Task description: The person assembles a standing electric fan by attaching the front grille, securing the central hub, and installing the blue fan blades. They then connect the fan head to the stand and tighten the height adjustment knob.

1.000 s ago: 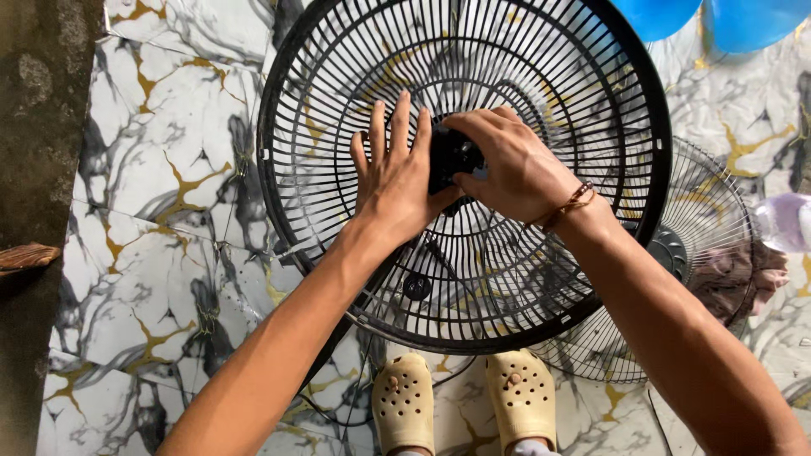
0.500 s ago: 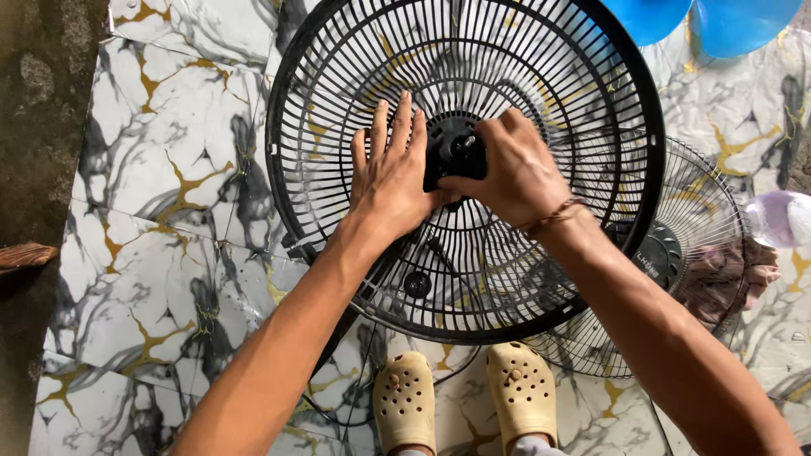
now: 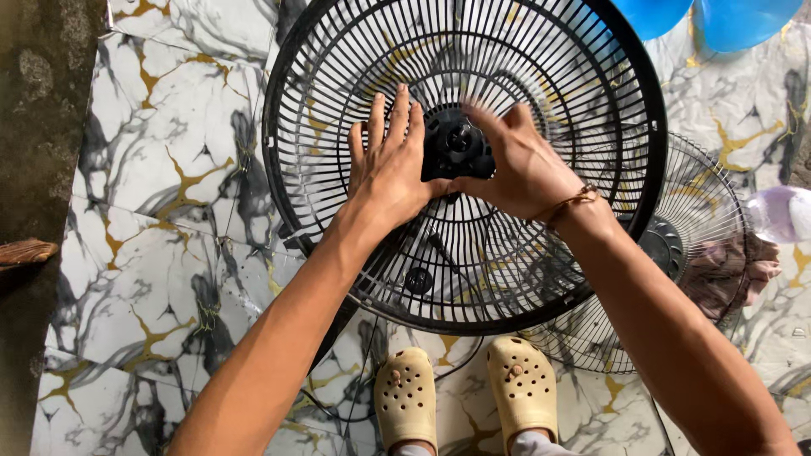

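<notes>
Both hands meet at the black hub (image 3: 456,145) of the rear fan guard (image 3: 629,181): left hand (image 3: 390,169) flat, fingers released; right hand (image 3: 522,165) fingers grasping the hub. Guard stands on the marble floor (image 3: 169,211), blades absent; front grille (image 3: 701,253) lies behind, not yet fitted.

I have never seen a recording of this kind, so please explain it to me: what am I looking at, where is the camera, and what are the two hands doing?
There is no machine here. A person wears one camera on the head, and it looks straight down at that person's own bare hands. The left hand lies flat against a round black fan guard made of thin wire ribs. The right hand, with a thin bracelet at the wrist, closes its fingers around the black hub at the guard's middle. Behind it lies a second fan guard. Below are the person's feet in cream clogs, standing on a white marble-patterned floor with grey and gold veins.
</notes>
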